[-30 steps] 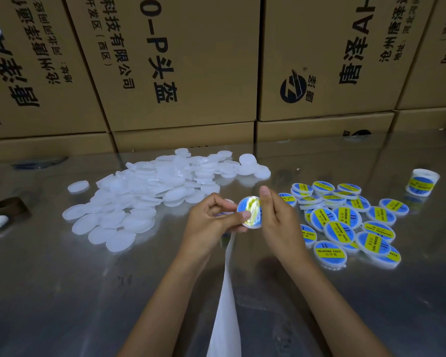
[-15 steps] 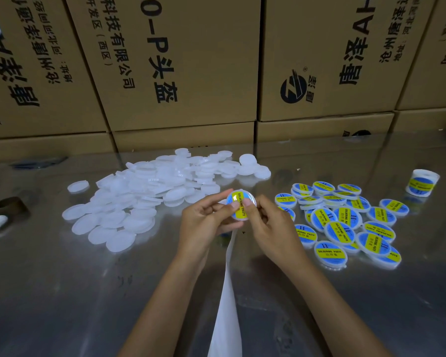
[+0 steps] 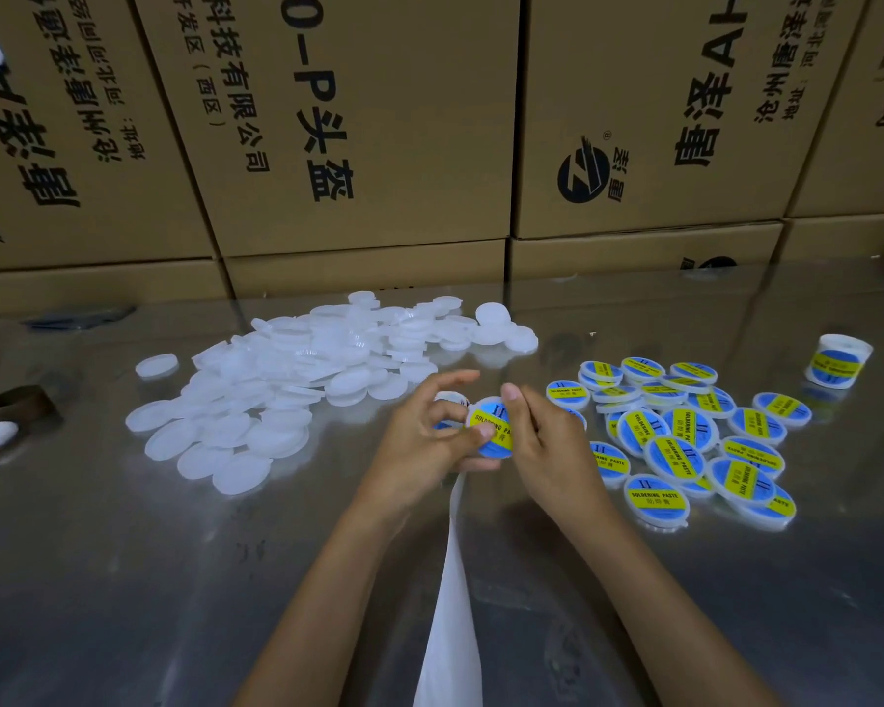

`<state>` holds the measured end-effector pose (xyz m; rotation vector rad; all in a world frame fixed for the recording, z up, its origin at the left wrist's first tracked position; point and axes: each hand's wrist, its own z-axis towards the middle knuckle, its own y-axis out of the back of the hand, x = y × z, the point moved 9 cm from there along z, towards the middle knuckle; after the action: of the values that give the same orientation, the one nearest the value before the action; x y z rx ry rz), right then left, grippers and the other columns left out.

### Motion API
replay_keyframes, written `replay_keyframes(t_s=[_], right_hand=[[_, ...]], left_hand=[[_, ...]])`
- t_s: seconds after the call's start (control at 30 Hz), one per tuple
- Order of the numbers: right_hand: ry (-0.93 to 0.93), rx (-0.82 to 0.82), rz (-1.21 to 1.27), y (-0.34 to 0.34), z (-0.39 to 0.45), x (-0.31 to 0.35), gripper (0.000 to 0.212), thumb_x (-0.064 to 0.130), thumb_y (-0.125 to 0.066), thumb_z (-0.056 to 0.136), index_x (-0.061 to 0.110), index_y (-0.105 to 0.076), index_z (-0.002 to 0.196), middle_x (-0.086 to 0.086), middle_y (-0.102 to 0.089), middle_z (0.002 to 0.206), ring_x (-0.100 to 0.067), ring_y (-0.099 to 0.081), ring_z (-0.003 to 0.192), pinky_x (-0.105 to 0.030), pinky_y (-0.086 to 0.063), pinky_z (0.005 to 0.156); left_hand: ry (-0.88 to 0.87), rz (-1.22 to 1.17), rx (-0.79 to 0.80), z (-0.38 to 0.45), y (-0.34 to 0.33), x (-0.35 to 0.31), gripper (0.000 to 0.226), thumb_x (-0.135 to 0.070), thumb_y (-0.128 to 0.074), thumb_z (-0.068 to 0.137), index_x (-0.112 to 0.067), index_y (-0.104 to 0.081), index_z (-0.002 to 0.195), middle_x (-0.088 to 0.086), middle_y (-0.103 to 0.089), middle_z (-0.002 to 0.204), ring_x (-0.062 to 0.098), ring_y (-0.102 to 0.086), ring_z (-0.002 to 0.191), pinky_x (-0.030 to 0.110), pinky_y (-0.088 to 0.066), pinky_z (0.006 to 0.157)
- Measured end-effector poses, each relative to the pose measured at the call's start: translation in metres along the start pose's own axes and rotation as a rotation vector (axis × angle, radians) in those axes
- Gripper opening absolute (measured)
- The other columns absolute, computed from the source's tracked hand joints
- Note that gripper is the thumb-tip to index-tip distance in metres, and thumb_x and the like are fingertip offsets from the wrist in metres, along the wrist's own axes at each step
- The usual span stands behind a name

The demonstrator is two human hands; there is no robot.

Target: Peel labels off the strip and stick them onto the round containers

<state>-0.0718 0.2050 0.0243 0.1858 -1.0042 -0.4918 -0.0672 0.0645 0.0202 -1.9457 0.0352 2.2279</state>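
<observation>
Fingers [image 3: 473,435] of the left hand [image 3: 419,446] and right hand [image 3: 542,436] pinch 1 labelled container [image 3: 492,430] between blank lids [image 3: 297,380] and finished pile [image 3: 695,441], likely seating its label; strip [image 3: 452,604] hangs below.

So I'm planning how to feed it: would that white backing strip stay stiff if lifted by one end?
Probably not. The white backing strip hangs limply from the left hand towards the camera, so it looks thin and floppy. It likely weighs very little.
</observation>
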Motion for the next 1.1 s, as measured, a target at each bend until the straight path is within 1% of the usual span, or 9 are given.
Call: replay_keyframes(t_s=[0.13, 0.23, 0.33, 0.5, 0.6, 0.7, 0.83, 0.93, 1.1], right_hand=[[-0.078, 0.037, 0.193, -0.004, 0.001, -0.004, 0.034, 0.041, -0.043, 0.103, 0.033, -0.054, 0.072, 0.016, -0.056, 0.063, -0.001, -0.051, 0.063, -0.021, -0.041, 0.063], [-0.090, 0.164, 0.206, -0.015, -0.001, -0.004, 0.023, 0.054, -0.051, 0.096, 0.034, -0.063, 0.098, 0.014, -0.069, 0.088, -0.006, -0.065, 0.087, -0.034, -0.053, 0.079], [-0.071, 0.223, 0.242, -0.020, -0.004, 0.002, 0.035, 0.060, -0.066, 0.082, 0.037, -0.061, 0.107, 0.013, -0.071, 0.096, -0.008, -0.068, 0.091, -0.032, -0.055, 0.079], [-0.052, 0.178, 0.214, -0.011, -0.001, 0.004, 0.041, 0.059, -0.076, 0.071, 0.033, -0.068, 0.101, 0.009, -0.072, 0.077, -0.009, -0.062, 0.064, -0.031, -0.051, 0.061], [-0.048, 0.133, 0.136, -0.008, -0.001, 0.003, 0.034, 0.057, -0.073, 0.078, 0.028, -0.074, 0.095, 0.009, -0.067, 0.063, -0.004, -0.051, 0.052, -0.027, -0.041, 0.052], [-0.039, 0.058, 0.093, 0.000, 0.002, 0.002, 0.034, 0.048, -0.064, 0.091, 0.018, -0.075, 0.082, -0.004, -0.057, 0.056, -0.005, -0.044, 0.053, -0.032, -0.037, 0.053], [-0.046, -0.013, 0.092, 0.011, 0.003, 0.004, 0.053, 0.035, -0.059, 0.098, 0.012, -0.043, 0.052, 0.005, -0.026, 0.048, -0.006, -0.026, 0.049, -0.024, -0.022, 0.048], [-0.057, 0.026, 0.130, 0.007, 0.003, 0.006, 0.051, 0.034, -0.056, 0.099, 0.002, -0.052, 0.059, 0.005, -0.033, 0.050, -0.007, -0.030, 0.051, -0.028, -0.026, 0.050], [-0.176, 0.105, 0.303, -0.004, 0.001, 0.002, 0.058, 0.042, -0.043, 0.103, -0.009, -0.065, 0.085, -0.005, -0.046, 0.046, -0.010, -0.044, 0.046, -0.023, -0.037, 0.052]], left_hand=[[-0.033, 0.015, -0.094, 0.000, 0.011, -0.004, 0.026, 0.001, -0.076, 0.083, -0.011, -0.073, 0.106, 0.023, -0.068, 0.099, 0.029, -0.076, 0.078, 0.029, -0.061, 0.066], [-0.038, -0.030, -0.200, -0.001, 0.021, -0.004, 0.022, 0.001, -0.077, 0.083, -0.008, -0.073, 0.102, 0.024, -0.071, 0.095, 0.028, -0.076, 0.074, 0.027, -0.060, 0.062], [-0.049, -0.077, -0.232, -0.001, 0.024, -0.004, 0.020, 0.002, -0.076, 0.082, -0.006, -0.073, 0.100, 0.017, -0.076, 0.090, 0.026, -0.075, 0.079, 0.028, -0.059, 0.058], [-0.039, -0.097, -0.239, -0.001, 0.024, -0.003, 0.009, -0.009, -0.076, 0.086, -0.005, -0.073, 0.094, 0.014, -0.077, 0.088, 0.025, -0.075, 0.074, 0.028, -0.059, 0.056], [-0.039, -0.065, -0.219, -0.001, 0.025, -0.004, 0.009, -0.014, -0.073, 0.089, -0.005, -0.073, 0.089, 0.012, -0.076, 0.085, 0.027, -0.074, 0.068, 0.028, -0.059, 0.054], [-0.025, -0.064, -0.129, 0.001, 0.017, -0.002, 0.011, -0.013, -0.072, 0.090, -0.006, -0.072, 0.098, 0.016, -0.074, 0.096, 0.030, -0.074, 0.074, 0.031, -0.060, 0.059], [0.020, -0.028, 0.068, 0.002, -0.003, 0.003, 0.037, 0.004, -0.073, 0.085, -0.014, -0.065, 0.117, 0.013, -0.071, 0.098, 0.030, -0.073, 0.080, 0.034, -0.060, 0.062], [0.006, 0.031, 0.108, 0.002, -0.004, 0.001, 0.043, 0.007, -0.075, 0.082, -0.014, -0.068, 0.119, 0.010, -0.074, 0.098, 0.026, -0.074, 0.080, 0.031, -0.060, 0.060], [-0.023, 0.035, -0.101, 0.002, 0.013, -0.002, 0.025, -0.006, -0.082, 0.079, -0.010, -0.072, 0.102, 0.010, -0.077, 0.087, 0.027, -0.075, 0.069, 0.028, -0.060, 0.056]])
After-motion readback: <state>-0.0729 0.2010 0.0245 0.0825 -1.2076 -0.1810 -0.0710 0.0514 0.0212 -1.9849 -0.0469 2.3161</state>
